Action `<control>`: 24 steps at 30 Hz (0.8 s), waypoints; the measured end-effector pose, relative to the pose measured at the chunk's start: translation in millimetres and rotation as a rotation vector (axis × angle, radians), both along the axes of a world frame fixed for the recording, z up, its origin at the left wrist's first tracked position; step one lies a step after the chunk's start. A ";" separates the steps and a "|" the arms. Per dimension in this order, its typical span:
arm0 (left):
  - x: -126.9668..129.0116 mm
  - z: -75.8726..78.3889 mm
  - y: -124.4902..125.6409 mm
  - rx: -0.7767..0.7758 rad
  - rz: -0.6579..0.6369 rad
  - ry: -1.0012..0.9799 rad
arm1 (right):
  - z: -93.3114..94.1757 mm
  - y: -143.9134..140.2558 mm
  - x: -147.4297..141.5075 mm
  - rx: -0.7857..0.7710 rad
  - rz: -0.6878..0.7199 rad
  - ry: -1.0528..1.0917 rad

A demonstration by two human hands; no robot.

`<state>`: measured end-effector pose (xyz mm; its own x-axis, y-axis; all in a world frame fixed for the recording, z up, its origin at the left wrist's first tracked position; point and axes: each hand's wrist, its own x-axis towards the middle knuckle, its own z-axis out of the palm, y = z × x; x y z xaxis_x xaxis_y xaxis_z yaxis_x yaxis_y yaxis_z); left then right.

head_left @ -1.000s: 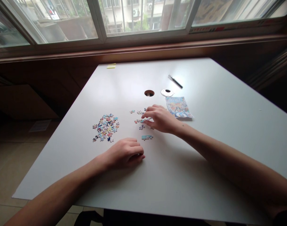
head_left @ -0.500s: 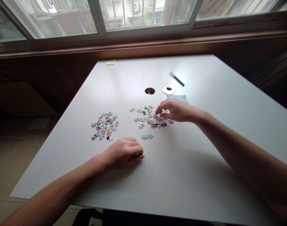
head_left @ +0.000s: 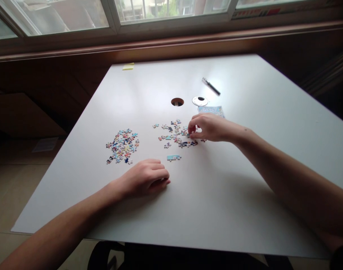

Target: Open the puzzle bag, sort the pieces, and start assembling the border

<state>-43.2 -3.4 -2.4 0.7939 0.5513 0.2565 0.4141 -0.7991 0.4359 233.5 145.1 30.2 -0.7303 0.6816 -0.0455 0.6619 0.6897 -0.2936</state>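
My right hand (head_left: 209, 126) reaches over a loose spread of jigsaw pieces (head_left: 175, 129), thumb and forefinger pinched together low among them. A small puzzle piece appears to be between those fingertips, mostly hidden. My left hand (head_left: 149, 175) rests on the table with its fingers curled in, and nothing shows in it. Just beyond its knuckles lies a short joined strip of light-blue puzzle pieces (head_left: 173, 158). A denser heap of mixed-colour puzzle pieces (head_left: 122, 146) sits to the left of the spread.
Behind my right hand lies a light-blue printed packet or card (head_left: 211, 110). Farther back on the white table (head_left: 233, 210) are a round cable hole (head_left: 177, 102), its silvery cover (head_left: 200, 101) and a pen (head_left: 211, 86). Yellow tape (head_left: 128, 66) marks the far left corner.
My right hand has lowered slightly, and its thumb and forefinger have closed together over the pieces. The left hand keeps its place on the table. The whole view has shifted a little.
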 end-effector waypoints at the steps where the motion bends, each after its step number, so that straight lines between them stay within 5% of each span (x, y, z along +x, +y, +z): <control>1: -0.1 -0.2 0.0 0.001 -0.002 -0.001 | 1.5 -1.4 0.1 -0.003 -0.012 0.006; 11: 0.2 1.9 -0.5 0.020 -0.001 -0.007 | 28.2 -39.2 -19.9 -0.353 0.073 0.030; 24: 0.5 1.2 -0.3 0.012 -0.005 -0.003 | 26.4 -37.1 -18.0 -0.306 0.097 -0.004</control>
<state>-42.8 -3.7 -1.1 0.7957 0.5445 0.2652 0.4091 -0.8061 0.4277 215.5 108.0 56.6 -0.7904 0.5633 -0.2409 0.5993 0.6292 -0.4950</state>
